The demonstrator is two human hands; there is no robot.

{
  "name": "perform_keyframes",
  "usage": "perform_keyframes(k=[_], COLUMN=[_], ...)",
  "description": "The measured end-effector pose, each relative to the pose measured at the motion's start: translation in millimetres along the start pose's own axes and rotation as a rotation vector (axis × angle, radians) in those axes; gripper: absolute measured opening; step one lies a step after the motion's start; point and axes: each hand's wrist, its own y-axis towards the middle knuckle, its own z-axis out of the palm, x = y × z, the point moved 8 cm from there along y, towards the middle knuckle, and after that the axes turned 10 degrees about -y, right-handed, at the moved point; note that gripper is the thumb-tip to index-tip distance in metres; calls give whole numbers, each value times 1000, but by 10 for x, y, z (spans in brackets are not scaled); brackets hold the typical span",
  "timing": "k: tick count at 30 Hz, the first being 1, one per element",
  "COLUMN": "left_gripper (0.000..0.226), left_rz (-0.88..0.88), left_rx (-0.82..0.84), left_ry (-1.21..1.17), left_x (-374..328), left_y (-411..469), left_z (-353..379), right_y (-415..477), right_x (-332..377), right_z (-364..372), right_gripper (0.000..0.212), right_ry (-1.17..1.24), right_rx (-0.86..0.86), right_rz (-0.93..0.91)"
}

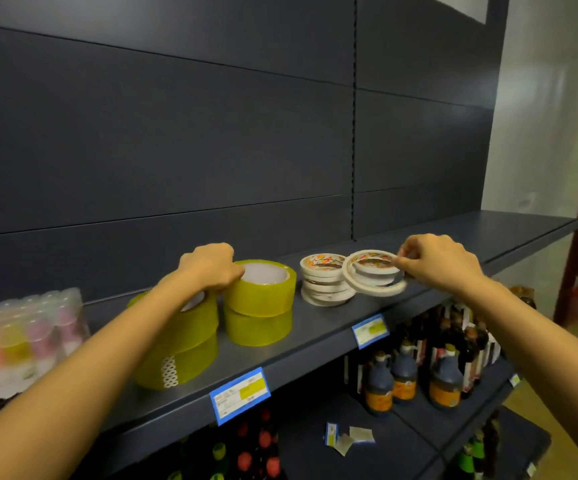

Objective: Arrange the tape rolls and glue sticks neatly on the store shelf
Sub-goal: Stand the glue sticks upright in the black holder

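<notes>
Squaring stacks: left hand (211,268) grips top yellow-green packing tape roll (263,289); right hand (436,261) pinches thin white tape ring (374,287). Centre each before release.

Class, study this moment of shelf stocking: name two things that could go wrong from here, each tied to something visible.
1. The right hand pinches thin white tape rings that sit skewed and fanned apart; they could slip and topple the neighbouring white stack.
2. The front stack of yellow tape rolls stands near the dark shelf's edge; a nudge from the left hand might tip it off.
</notes>
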Motion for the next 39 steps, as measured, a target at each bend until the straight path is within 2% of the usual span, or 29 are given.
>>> perform_keyframes(k=[3, 8, 12, 15, 17, 19, 22, 28, 32, 39], left_gripper=[23, 38, 40, 36, 33, 32, 32, 36, 34, 33], left_rz=[-76, -227, -269, -257, -241, -232, -256, -402, -540, -757], left_rx=[31, -50, -179, -321, -381, -420, -487, -586, -636, -683], left_ry=[166, 341, 342, 262, 237, 240, 289, 333, 390, 455], left_x=[-5, -62, -156, -244, -284, -309, -283, 31, 316, 809], left_y=[53, 25, -47, -159, -249, -363, -583, -1271, -2008, -3493], left_z=[82, 12, -54, -144, -189, -226, -316, -574, -700, -917], right_y=[342, 883, 1201, 1336, 1392, 1422, 1287, 415, -338, -1786], right_x=[-159, -334, -381, -382, -347, -226, 214, 1530, 2324, 3461], right_z=[43, 199, 466, 672, 702, 598, 406, 139, 42, -55], right_gripper=[19, 19, 27, 32, 34, 34, 29, 22, 26, 28], right_ry=[23, 34, 40, -119, -238, -252, -58, 244, 324, 436], right_rx=[-6, 20, 82, 115, 80, -28, -132, -109, -183, -86], right_rz=[-24, -89, -139, -198, -249, -311, -501, -969, -1217, -1501])
